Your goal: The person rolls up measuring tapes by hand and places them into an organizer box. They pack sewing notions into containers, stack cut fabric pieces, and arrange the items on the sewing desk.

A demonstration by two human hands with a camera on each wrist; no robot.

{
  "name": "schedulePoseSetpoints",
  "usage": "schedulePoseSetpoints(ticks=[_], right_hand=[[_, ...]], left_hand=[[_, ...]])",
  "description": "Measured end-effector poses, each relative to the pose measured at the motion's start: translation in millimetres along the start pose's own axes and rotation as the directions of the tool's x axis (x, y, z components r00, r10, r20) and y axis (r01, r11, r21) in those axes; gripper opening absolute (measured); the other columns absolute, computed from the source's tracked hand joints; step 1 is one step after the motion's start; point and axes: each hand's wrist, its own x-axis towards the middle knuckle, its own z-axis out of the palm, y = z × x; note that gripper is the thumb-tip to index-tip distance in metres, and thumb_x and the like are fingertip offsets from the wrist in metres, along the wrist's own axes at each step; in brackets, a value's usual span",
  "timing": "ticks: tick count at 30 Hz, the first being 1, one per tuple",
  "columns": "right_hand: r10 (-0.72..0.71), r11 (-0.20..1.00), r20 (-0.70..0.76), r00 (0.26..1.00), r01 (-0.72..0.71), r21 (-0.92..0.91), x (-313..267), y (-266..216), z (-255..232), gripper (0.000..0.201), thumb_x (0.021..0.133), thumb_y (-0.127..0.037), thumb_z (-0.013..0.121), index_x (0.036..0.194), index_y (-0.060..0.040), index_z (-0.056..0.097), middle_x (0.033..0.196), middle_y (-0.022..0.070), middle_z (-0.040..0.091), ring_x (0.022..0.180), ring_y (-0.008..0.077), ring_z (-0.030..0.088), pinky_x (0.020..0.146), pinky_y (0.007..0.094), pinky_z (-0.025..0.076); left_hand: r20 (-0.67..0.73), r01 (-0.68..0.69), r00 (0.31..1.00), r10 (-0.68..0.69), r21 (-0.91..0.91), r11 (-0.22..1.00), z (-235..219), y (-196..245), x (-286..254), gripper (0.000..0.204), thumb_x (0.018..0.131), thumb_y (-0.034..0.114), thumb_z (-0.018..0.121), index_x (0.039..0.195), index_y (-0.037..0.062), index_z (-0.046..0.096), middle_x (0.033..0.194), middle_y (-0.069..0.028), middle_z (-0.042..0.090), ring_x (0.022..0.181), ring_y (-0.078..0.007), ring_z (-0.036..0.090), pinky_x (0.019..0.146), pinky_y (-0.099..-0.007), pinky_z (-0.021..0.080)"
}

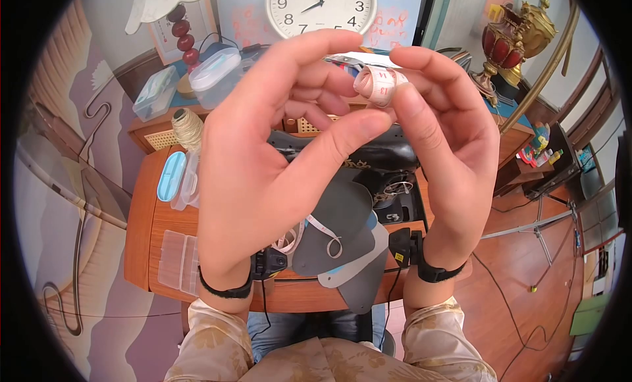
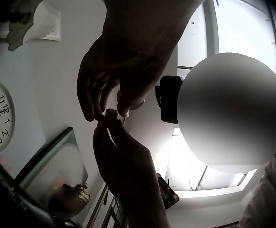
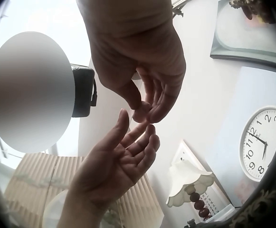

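Note:
A pale measuring tape wound into a small roll [image 1: 380, 86], with red numbers on it, is held up high in the head view. My right hand [image 1: 454, 128] pinches it between thumb and fingers. My left hand [image 1: 257, 145] is beside the roll, its fingers loosely bent and its thumb pointing at the right thumb. In the right wrist view, the left hand [image 3: 121, 156] has its fingers extended, fingertips close to the right hand [image 3: 147, 71]. The left wrist view shows both hands dark against the light, meeting around the roll.
On the wooden table [image 1: 171, 217] below lie grey sheets [image 1: 336, 211] and a curled strip of measuring tape [image 1: 322, 227]. A black sewing machine [image 1: 388, 148] stands behind them. A thread cone [image 1: 187, 128], a blue case [image 1: 172, 176] and a clear plastic box [image 1: 178, 260] are at left.

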Motion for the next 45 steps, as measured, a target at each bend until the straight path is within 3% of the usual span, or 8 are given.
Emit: schedulePoseSetpoints(ticks=[5,8,13,17,22,29,40,45], right_hand=[[0.045,0.999,-0.002,0.999,-0.045,0.001,-1,-2,-4,0.028,0.101,-0.01,0.06,0.124,0.0064,0.059,0.105,0.0107,0.072,0.094,0.0113,0.066,0.086,0.0246,0.051],[0.081,0.997,0.035,0.996,-0.081,-0.021,-1,0,-7,0.03,0.102,-0.01,0.06,0.127,0.0062,0.058,0.107,0.0107,0.071,0.094,0.0114,0.066,0.085,0.0254,0.052],[-0.084,0.995,0.046,0.995,0.087,-0.053,1,6,-3,0.031,0.099,-0.005,0.062,0.128,0.0074,0.058,0.117,0.0123,0.068,0.105,0.0152,0.066,0.093,0.0297,0.053],[-0.065,0.998,0.075,0.995,0.065,-0.004,0,4,-5,0.032,0.098,-0.003,0.063,0.128,0.0078,0.058,0.118,0.0129,0.067,0.109,0.0162,0.065,0.095,0.0292,0.051],[-0.018,1.0,0.058,0.998,0.018,-0.005,1,1,-7,0.031,0.099,-0.004,0.062,0.127,0.008,0.058,0.118,0.0125,0.067,0.107,0.0152,0.065,0.093,0.0283,0.051],[-0.001,0.998,0.036,0.999,-0.001,0.063,0,4,-4,0.031,0.099,-0.005,0.062,0.127,0.0079,0.058,0.116,0.0116,0.068,0.107,0.0153,0.065,0.094,0.0297,0.051],[0.07,0.984,0.059,0.996,-0.078,0.158,-3,1,4,0.04,0.093,0.001,0.068,0.131,0.0094,0.056,0.122,0.0154,0.067,0.114,0.0201,0.065,0.097,0.0331,0.053],[0.016,0.988,0.041,0.999,-0.022,0.154,0,4,-1,0.045,0.089,0.004,0.071,0.132,0.0078,0.056,0.125,0.0162,0.066,0.115,0.0206,0.065,0.098,0.0331,0.053]], left_hand=[[0.006,-0.104,0.995,0.104,0.074,0.992,1,-3,0,0.032,0.088,-0.003,0.072,0.119,-0.0056,0.065,0.11,-0.0115,0.071,0.092,-0.0158,0.069,0.083,-0.0262,0.055],[0.023,-0.097,0.995,0.095,0.106,0.99,0,-2,-2,0.028,0.089,-0.002,0.071,0.116,-0.0067,0.066,0.109,-0.0115,0.071,0.091,-0.0163,0.07,0.083,-0.0272,0.056],[-0.047,-0.002,0.999,0.003,0.013,1.0,0,-4,-3,0.025,0.092,0.0,0.071,0.115,-0.0077,0.066,0.105,-0.0101,0.072,0.091,-0.0148,0.069,0.081,-0.0268,0.056],[-0.02,0.035,0.999,-0.036,-0.009,0.999,-1,-5,-3,0.029,0.089,-0.002,0.072,0.116,-0.0078,0.066,0.106,-0.0111,0.072,0.091,-0.0149,0.069,0.081,-0.0262,0.056],[0.015,-0.121,0.993,0.12,0.134,0.984,-2,-3,1,0.037,0.083,-0.007,0.074,0.12,-0.0064,0.066,0.107,-0.0113,0.071,0.091,-0.015,0.069,0.082,-0.0255,0.055],[-0.066,-0.051,0.996,0.058,0.101,0.994,2,-3,-1,0.034,0.083,-0.007,0.075,0.116,-0.0052,0.067,0.106,-0.0094,0.071,0.09,-0.0136,0.068,0.08,-0.0252,0.054],[0.009,-0.265,0.961,0.275,0.294,0.918,-2,-6,1,0.038,0.077,-0.008,0.077,0.113,-0.0012,0.07,0.105,-0.0049,0.066,0.091,-0.0107,0.063,0.077,-0.023,0.051],[-0.018,-0.236,0.967,0.253,0.298,0.925,0,-4,1,0.039,0.076,-0.007,0.078,0.114,-0.0002,0.07,0.105,-0.0043,0.065,0.092,-0.0101,0.062,0.077,-0.0231,0.05]])
